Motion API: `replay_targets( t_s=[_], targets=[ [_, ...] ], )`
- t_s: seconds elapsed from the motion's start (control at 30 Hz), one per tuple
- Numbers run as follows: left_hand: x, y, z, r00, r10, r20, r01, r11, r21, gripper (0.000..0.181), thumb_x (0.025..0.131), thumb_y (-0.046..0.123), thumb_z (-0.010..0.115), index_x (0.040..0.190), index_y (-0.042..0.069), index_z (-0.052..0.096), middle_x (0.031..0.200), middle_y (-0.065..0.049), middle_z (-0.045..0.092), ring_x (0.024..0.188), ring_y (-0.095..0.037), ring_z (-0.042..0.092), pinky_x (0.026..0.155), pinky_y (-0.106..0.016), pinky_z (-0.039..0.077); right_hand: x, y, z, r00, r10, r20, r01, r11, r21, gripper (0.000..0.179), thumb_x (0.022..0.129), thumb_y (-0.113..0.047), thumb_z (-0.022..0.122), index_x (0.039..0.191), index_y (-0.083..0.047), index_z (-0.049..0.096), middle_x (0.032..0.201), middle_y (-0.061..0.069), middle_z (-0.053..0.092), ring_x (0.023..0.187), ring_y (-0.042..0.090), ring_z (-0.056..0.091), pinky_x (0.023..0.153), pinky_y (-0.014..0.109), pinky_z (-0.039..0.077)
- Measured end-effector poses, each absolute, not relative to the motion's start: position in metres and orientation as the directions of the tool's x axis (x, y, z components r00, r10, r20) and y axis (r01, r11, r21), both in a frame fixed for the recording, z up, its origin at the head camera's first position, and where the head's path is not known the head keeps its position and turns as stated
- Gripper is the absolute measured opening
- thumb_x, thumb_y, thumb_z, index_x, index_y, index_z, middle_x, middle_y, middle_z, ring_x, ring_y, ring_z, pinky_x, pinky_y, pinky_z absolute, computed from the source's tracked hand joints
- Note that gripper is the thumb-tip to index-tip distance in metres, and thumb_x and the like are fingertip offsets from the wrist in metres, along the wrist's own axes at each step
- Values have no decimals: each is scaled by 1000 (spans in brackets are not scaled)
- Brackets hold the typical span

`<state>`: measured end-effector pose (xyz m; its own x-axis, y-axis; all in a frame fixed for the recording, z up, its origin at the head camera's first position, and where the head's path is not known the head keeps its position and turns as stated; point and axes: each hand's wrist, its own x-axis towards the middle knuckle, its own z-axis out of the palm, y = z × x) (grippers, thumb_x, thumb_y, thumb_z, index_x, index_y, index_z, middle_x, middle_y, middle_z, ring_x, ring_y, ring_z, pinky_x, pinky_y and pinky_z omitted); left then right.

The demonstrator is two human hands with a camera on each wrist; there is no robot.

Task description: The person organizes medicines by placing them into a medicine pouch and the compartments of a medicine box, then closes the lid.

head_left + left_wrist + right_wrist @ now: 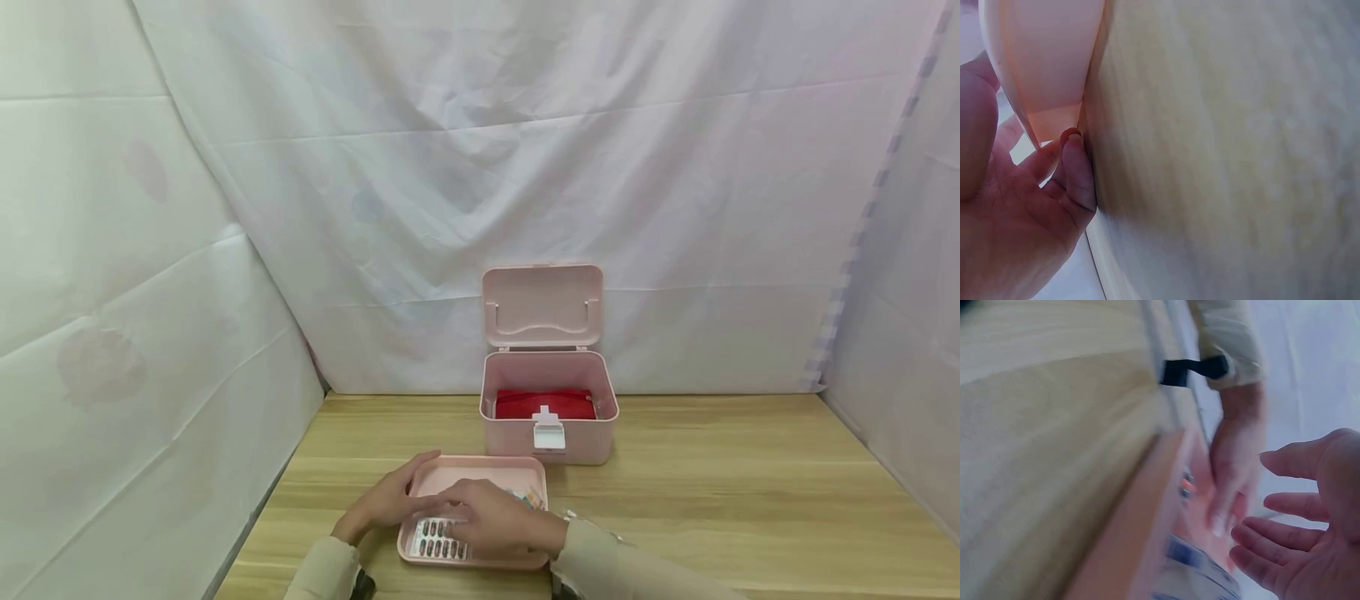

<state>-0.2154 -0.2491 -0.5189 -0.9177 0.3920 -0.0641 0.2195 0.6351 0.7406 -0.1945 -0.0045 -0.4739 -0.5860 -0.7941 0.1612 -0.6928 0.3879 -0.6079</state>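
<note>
A shallow pink tray lies on the table. My left hand holds its left side, with the thumb over the rim; in the left wrist view the fingers curl by the tray's outer wall, close to the tabletop. Above the tray hovers my right hand, its fingers loosely extended and holding nothing in the right wrist view. A blister pack of dark capsules lies at the tray's front left. Small packets at its right are partly hidden by the right hand. A white-and-blue packet shows inside the tray.
Behind the tray, slightly right, stands a pink box with its lid raised and a red pouch inside. White cloth hangs behind and at both sides of the wooden table.
</note>
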Motion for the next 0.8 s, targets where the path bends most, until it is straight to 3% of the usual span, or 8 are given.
replay_targets(
  t_s=[0.13,0.3,0.57,0.8],
  targets=[
    [-216,-247,-521,-925,370,-86,189,646,740,80,88,43,73,153,15,36,153,-22,39,138,-46,37,107,-68,30,-202,8,-466,-618,-763,188,-646,357,-675,35,95,-21,67,126,-6,65,120,4,68,109,10,62,94,28,52],
    [-216,-246,-522,-934,340,-108,158,667,728,80,87,45,73,153,19,37,151,-23,41,136,-47,40,106,-68,33,-208,27,-462,-674,-714,192,-590,363,-721,35,94,-25,69,126,-11,66,119,0,68,105,10,64,91,30,54],
    [-215,-246,-521,-939,319,-130,127,672,730,79,86,44,74,152,22,38,152,-22,41,137,-47,39,107,-68,32,-217,63,-455,-699,-676,233,-565,323,-759,32,95,-28,67,121,-10,67,113,2,70,99,15,65,87,37,55],
    [-214,-243,-516,-943,304,-137,113,679,725,79,86,44,75,152,21,38,151,-23,41,137,-48,38,107,-68,31,-221,93,-446,-732,-636,243,-546,336,-767,26,96,-25,66,118,-12,69,105,2,69,93,8,62,81,28,54]
  ],
)
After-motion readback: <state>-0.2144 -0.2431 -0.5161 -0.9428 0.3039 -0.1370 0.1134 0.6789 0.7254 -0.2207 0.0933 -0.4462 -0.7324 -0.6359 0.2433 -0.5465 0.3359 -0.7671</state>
